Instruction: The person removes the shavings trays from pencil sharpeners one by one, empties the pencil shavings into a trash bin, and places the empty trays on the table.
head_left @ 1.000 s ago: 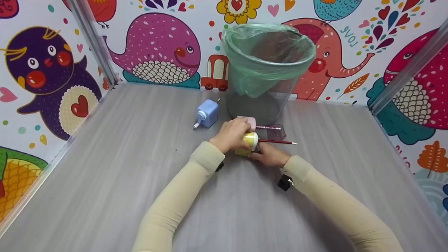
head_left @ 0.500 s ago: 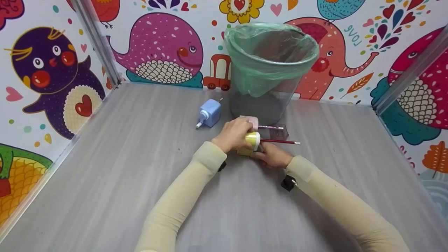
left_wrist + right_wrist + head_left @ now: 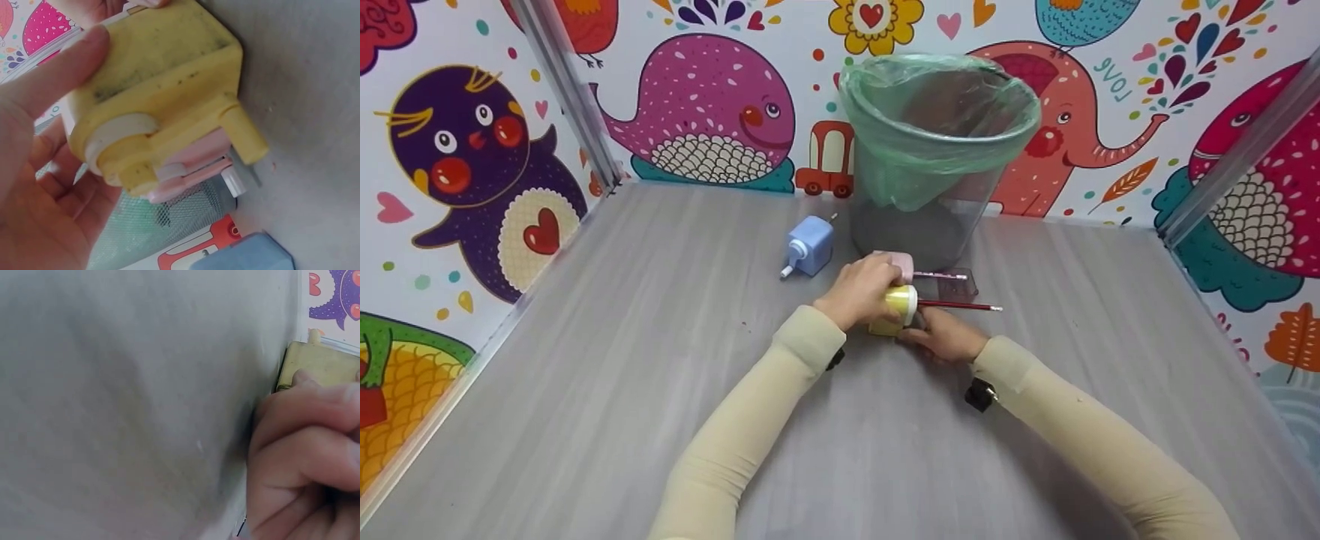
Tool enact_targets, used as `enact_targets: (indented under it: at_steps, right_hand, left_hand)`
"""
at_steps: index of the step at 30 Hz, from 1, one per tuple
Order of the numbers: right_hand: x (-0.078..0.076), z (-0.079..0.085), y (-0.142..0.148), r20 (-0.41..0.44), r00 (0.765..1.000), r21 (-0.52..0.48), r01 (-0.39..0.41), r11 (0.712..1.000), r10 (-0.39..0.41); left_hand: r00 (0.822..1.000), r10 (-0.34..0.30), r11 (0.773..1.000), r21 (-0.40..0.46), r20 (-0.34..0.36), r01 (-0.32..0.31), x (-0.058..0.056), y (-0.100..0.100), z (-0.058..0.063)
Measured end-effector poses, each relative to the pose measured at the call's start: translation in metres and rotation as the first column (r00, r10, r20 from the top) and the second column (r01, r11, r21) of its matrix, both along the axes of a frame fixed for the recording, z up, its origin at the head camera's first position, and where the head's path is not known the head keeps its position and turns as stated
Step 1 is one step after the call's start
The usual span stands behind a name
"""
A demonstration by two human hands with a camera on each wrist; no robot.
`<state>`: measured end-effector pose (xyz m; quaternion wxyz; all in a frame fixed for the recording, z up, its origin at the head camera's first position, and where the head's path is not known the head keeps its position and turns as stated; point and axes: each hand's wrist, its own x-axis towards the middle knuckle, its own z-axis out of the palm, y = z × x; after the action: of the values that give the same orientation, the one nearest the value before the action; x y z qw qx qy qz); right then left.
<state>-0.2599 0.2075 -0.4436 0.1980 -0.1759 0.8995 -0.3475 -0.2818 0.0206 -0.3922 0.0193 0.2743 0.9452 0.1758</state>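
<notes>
A yellow crank pencil sharpener lies in the middle of the table, a dark red pencil sticking out of its white front. My left hand grips its body from above; in the left wrist view the thumb lies along the scuffed yellow body. My right hand has curled fingers at the sharpener's lower front; what the fingertips pinch there is mostly hidden. In the right wrist view, those fingers cover much of the yellow casing. Just behind is a pink sharpener with a patterned pencil in it.
A blue crank sharpener stands to the left. Beyond the hands is a mesh bin with a green bag over its rim. A dark see-through tray lies beside the pink sharpener. Patterned panels enclose the table.
Both hands keep the same hold on the yellow sharpener. The head view has shifted slightly; nothing on the table has visibly moved.
</notes>
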Motion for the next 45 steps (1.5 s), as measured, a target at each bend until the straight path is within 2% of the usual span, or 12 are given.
enact_targets:
  at_steps: [7, 15, 33, 42, 45]
  right_hand:
    - [0.000, 0.000, -0.001, -0.035, 0.999, -0.002, -0.022, 1.000, 0.022]
    - [-0.003, -0.001, 0.002, -0.056, 0.998, 0.077, -0.018, 0.997, 0.022]
    - [-0.002, 0.001, 0.007, -0.066, 0.997, 0.071, -0.029, 0.997, 0.034]
    - [0.001, 0.003, 0.014, -0.040, 0.999, 0.042, -0.001, 0.999, 0.003]
    - [0.002, 0.003, 0.016, -0.056, 0.998, 0.045, -0.006, 0.999, 0.009]
  left_hand:
    - [1.000, -0.001, 1.000, -0.016, -0.013, 0.001, 0.001, -0.002, 0.001]
    - [0.999, 0.000, 1.000, -0.004, -0.036, 0.000, 0.000, 0.000, -0.001]
    - [1.000, -0.002, 1.000, -0.018, -0.029, 0.002, -0.002, 0.001, -0.001]
    - [1.000, 0.004, 1.000, -0.013, -0.023, -0.004, -0.002, 0.000, -0.001]
    - [1.000, 0.000, 1.000, -0.013, -0.015, 0.000, -0.002, 0.001, -0.001]
